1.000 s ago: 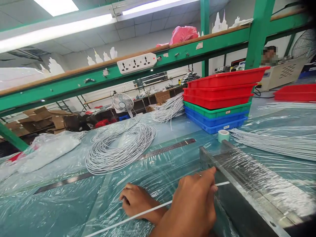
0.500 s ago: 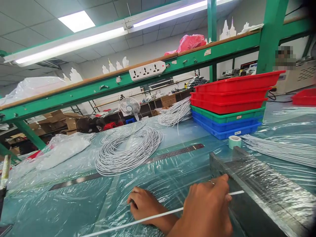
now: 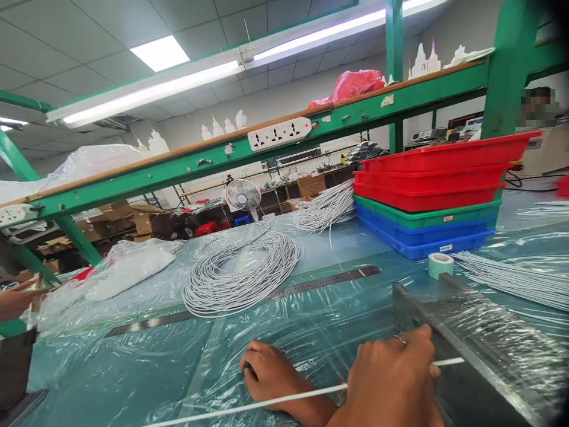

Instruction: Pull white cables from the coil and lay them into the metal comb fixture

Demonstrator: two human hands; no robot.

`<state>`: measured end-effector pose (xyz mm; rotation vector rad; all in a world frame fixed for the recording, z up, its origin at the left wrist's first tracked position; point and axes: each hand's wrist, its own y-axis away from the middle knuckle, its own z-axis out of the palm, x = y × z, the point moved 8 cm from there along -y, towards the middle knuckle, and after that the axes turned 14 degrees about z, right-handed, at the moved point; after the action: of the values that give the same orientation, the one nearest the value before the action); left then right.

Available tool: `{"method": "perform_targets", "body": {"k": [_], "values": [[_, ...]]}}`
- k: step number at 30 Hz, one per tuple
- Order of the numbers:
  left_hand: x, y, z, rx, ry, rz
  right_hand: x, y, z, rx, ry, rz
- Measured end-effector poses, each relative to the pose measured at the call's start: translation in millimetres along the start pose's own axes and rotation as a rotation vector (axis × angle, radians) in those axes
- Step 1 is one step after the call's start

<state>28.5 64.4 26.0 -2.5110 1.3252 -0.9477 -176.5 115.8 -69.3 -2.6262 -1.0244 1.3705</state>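
Since the earlier frames, everything on the tabletop point(image 3: 338, 243) is seen shifted to the right in the picture, both hands with it, and another person's hand point(image 3: 15, 296) is now seen at the left edge. The right hand point(image 3: 391, 385) is closed on a white wire point(image 3: 284, 400), with the fingers folded over it, and is pressed against the near end of a metal block point(image 3: 480, 350) wrapped in plastic at the near right corner. The wire is stretched in a straight line along the near edge, from the lower left up through the right hand and on across the face of the block. The left hand point(image 3: 271, 373) is laid on the plastic sheet point(image 3: 133, 367) just left of the right hand, behind the wire, with its fingers curled; whether anything is gripped in it cannot be told. A ruler point(image 3: 324, 279) is laid flat beyond the hands, and a coil point(image 3: 240, 273) of white wire is laid across it. A tape roll point(image 3: 440, 264) is stood just behind the block, beside cut wires point(image 3: 511, 277). Stacked trays point(image 3: 427, 196) are set toward the far right edge.
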Motion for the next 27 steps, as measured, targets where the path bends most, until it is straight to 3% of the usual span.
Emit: {"method": "perform_targets", "body": {"k": [8,22,27], "values": [[-4.7,-5.6,14.3,-0.027,-0.056,0.085,-0.9,-0.1,2.7,-0.038,0.020,0.047],[3.1,-4.1,5.9,0.014,-0.117,0.074,-2.4,0.5,3.3,-0.065,0.044,0.073],[15.3,-3.1,3.4,-0.010,-0.120,0.131,-1.9,1.6,3.2,-0.045,0.067,0.063]]}}
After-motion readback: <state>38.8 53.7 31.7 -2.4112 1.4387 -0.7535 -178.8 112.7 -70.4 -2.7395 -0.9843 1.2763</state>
